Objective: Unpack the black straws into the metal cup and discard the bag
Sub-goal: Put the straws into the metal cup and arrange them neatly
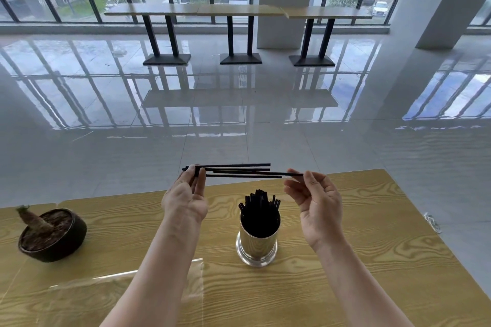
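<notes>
Here's the unpacking stage, and by the look of it nearly done: a few black straws are held level in the air over the far edge of the table. The left hand pinches their left ends between thumb and fingers. The right hand closes its fingertips narrowly on the end of the one that juts furthest right. They're thin, matte and straight, staggered rather than flush, so the next move calls for evening the ends, tipping the bunch upright and dropping it in. The target is the metal cup, mid-table between the wrists. It's shiny and already crowded with a standing bundle, so there's little room, I'd say. The bag, clear and flat, lies toward the near left corner, beside the left forearm, not yet discarded. A plant pot sits by the left edge.
</notes>
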